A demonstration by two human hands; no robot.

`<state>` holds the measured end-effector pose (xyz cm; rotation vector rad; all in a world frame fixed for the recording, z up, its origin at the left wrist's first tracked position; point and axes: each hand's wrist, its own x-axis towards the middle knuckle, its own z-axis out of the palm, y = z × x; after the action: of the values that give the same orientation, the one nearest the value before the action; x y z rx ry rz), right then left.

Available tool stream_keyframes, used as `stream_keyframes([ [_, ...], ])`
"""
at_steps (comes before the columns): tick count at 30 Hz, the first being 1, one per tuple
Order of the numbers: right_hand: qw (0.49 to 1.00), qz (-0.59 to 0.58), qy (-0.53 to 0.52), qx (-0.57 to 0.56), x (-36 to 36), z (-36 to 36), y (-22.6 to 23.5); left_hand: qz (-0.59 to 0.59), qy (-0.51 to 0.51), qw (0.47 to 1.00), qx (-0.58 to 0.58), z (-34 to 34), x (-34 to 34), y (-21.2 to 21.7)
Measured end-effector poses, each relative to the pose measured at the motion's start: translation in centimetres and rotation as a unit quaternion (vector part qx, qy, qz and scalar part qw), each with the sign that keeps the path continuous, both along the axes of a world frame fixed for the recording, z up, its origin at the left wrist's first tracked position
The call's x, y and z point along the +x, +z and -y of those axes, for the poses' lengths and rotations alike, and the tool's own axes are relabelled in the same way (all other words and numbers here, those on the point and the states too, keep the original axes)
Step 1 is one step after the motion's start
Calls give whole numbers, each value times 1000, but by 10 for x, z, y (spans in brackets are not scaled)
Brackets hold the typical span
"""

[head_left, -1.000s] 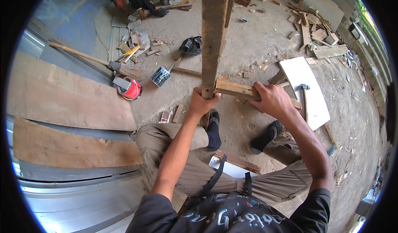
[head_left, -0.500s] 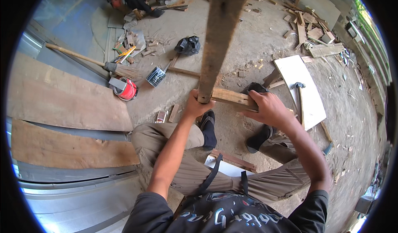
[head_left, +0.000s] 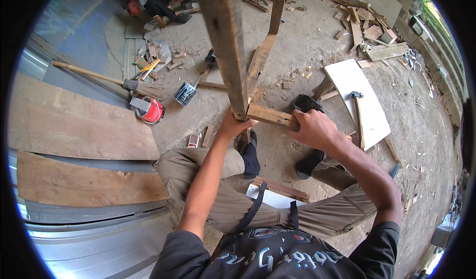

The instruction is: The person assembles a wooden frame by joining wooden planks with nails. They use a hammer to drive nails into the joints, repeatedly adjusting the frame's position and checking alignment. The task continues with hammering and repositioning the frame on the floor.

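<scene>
Though long, wooden post (head_left: pixel 229 51) in left fingers (head_left: pixel 247 124), short rail (head_left: pixel 271 116) in right fingers (head_left: pixel 303 122).

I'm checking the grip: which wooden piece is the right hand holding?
The short piece, running sideways from the long post to the right hand; the post, in the left hand, runs up out of the picture.

The long post (head_left: pixel 226 46) blocks the left hand's (head_left: pixel 232 126) way forward

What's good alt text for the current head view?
A bare left hand grips the near end of a long wooden beam while the right hand holds a short wooden piece beside it. A hammer lies on a white board at right; a broom and red bucket are at left.
</scene>
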<state>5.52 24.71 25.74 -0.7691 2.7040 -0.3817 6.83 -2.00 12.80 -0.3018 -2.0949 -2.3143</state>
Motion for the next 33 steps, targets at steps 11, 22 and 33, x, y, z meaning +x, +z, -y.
stream_keyframes([
  [11,997,-65,27,37,13,26,-6,-48,-46,985,-160,30,-16,-38],
  [22,997,-67,-12,21,17,32,-22,-73,31,986,-147,22,-13,-19],
  [33,997,-17,-13,-70,-9,20,-33,-115,94,961,-232,7,-7,16],
])
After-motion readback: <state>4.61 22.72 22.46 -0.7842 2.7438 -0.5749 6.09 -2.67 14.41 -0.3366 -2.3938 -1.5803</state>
